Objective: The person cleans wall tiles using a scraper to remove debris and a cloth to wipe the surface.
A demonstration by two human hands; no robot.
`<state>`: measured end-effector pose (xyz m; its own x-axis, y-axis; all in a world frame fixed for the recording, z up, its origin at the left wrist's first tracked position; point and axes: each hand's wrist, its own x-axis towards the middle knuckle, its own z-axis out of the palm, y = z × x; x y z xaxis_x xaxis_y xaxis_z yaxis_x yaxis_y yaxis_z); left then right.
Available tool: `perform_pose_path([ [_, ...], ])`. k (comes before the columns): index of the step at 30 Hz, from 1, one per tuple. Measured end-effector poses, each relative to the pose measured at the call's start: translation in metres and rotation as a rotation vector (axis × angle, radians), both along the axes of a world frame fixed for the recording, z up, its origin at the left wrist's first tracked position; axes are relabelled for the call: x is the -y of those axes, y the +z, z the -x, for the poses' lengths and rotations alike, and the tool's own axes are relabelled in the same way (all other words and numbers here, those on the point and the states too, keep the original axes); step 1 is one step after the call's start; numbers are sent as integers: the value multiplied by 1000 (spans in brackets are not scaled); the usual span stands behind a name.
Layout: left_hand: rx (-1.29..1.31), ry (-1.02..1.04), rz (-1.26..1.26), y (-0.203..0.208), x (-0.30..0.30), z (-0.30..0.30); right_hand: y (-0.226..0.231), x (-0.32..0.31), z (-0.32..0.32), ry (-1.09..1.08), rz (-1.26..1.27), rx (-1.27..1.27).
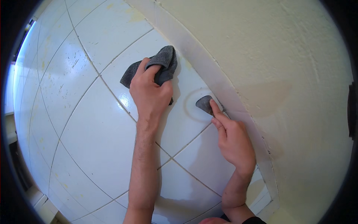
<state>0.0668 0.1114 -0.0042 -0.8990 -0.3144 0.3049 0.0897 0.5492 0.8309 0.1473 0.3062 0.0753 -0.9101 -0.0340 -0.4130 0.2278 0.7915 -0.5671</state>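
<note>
My left hand [150,89] grips a bunched dark grey cloth [165,61] against a white tile, its fingers partly tucked into the folds. To the right and nearer to me, my right hand [237,143] is closed around a scraper [204,104] with a flared dark grey blade. The index finger lies along the blade, while the palm hides the handle. The blade is over the tile beside the skirting; I cannot tell whether its edge touches. Around the blade runs a faint brownish ring mark [186,106].
White floor tiles [97,138] with dark grout lines spread to the left, with small dark specks and yellowish stains. A pale skirting [209,63] runs diagonally along the cream wall [283,56] on the right. Pale furniture-like shapes show at the far left rim.
</note>
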Motion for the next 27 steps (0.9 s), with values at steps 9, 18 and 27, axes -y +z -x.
perform_pose_path([
  [9, -1, 25, 77, 0, 4, -4, 3, 6, 2, 9, -20, 26],
  [18, 123, 210, 107, 8, 13, -8, -6, 10, -3, 24, -19, -55],
  [27, 128, 129, 56, 5, 17, -6, 1, 8, -5, 34, -62, -14],
])
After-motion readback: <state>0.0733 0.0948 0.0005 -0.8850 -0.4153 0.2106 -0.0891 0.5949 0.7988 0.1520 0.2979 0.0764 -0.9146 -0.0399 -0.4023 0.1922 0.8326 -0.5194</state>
